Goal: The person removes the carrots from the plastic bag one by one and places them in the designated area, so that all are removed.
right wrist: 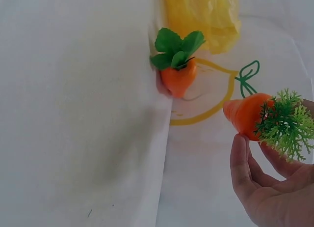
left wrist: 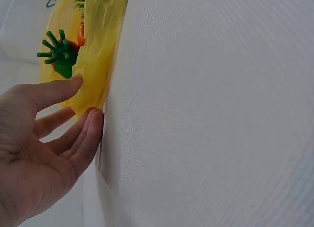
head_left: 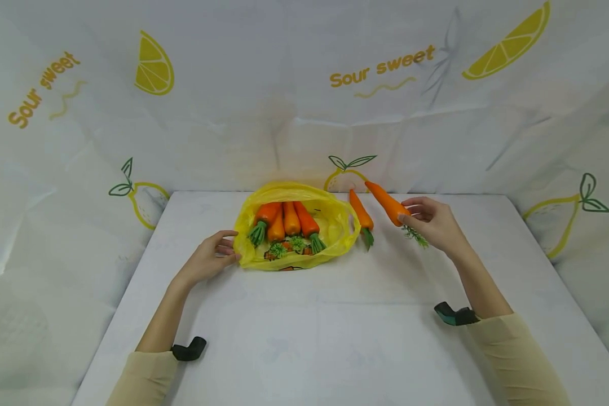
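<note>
A yellow plastic bag (head_left: 330,248) lies on its side, its mouth facing me, with several orange carrots (head_left: 291,220) inside, green tops outward. My left hand (head_left: 210,258) holds the bag's left edge, thumb and fingers on either side of the thin plastic (left wrist: 93,74). Raised above the table, a carrot (head_left: 388,204) with feathery green leaves is pinched near its leafy end by my right hand (head_left: 433,223); its tip points up and left. Another carrot (head_left: 361,211) with broad leaves lies between the bag and that hand, close beside the bag.
The white table (head_left: 314,338) ends at the back against a white cloth (head_left: 264,113) printed with lemons and lettering. Black wrist mounts (head_left: 189,349) sit on both forearms by the beige sleeves (head_left: 142,378).
</note>
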A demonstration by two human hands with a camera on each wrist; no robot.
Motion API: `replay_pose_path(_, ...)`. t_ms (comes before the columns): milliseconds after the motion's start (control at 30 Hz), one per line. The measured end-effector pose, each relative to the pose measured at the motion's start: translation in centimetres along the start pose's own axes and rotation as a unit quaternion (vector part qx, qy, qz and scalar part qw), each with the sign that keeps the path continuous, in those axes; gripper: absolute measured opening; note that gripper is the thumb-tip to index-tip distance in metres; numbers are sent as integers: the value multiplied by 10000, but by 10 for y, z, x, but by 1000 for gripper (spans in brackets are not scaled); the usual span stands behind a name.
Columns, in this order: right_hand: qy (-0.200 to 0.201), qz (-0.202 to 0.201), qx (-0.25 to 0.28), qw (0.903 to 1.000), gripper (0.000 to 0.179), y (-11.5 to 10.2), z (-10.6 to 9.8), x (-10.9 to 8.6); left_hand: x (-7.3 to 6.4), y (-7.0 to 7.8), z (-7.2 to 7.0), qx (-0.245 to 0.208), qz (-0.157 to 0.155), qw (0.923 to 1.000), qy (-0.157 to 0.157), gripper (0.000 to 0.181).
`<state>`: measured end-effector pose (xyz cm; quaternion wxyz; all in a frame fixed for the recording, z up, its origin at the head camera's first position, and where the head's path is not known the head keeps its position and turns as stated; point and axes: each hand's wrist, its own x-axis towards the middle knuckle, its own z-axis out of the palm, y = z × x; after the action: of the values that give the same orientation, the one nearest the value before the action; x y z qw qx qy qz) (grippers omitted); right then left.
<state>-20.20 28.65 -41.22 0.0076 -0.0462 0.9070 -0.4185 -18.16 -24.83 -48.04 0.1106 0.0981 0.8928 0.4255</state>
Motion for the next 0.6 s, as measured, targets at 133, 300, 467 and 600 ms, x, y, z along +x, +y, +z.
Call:
replay_pose_path(133, -23, 110, -15, 9999, 49, 6, 2, 4, 0, 0, 0, -13, -46, 10000, -20, 63)
replay_pose_path(300, -108, 248, -45, 9996, 48, 13, 6, 10, 0, 1, -1, -34, -79, 10000, -46, 63)
replay_pose_path(467, -243, 394, -148, 9988, 48, 16, 10, 14, 0, 1, 0, -44, -85, 9999, -44, 63)
replay_pose_path(600, -311, 465, -249, 9981, 49, 20, 12, 17, 0, 1, 0, -44, -92, 9999, -42, 63)
